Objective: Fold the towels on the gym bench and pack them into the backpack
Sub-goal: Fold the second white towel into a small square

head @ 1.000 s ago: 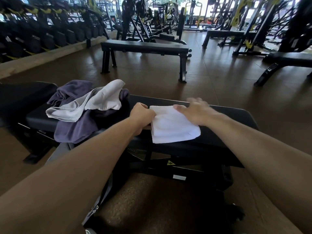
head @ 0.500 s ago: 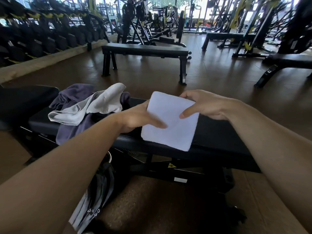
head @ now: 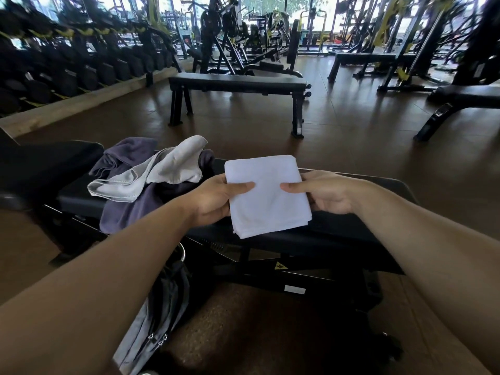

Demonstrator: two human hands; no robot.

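Note:
A folded white towel (head: 267, 196) is held up above the black gym bench (head: 359, 231). My left hand (head: 216, 197) pinches its left edge with the thumb on top, and my right hand (head: 322, 193) pinches its right edge the same way. On the bench's left part lies an unfolded light grey towel (head: 162, 171) draped over a crumpled purple-grey towel (head: 127, 207). A grey backpack (head: 159, 309) leans against the bench frame on the floor, partly hidden by my left forearm.
A second flat bench (head: 238, 85) stands farther off across the brown floor. A dumbbell rack (head: 67, 69) lines the left wall. Weight machines (head: 405, 36) fill the back, and another bench (head: 465, 101) sits at the right.
The white towel was pressed flat on the bench a second ago. Both hands have lifted it off the pad and now hold it up by its two side edges.

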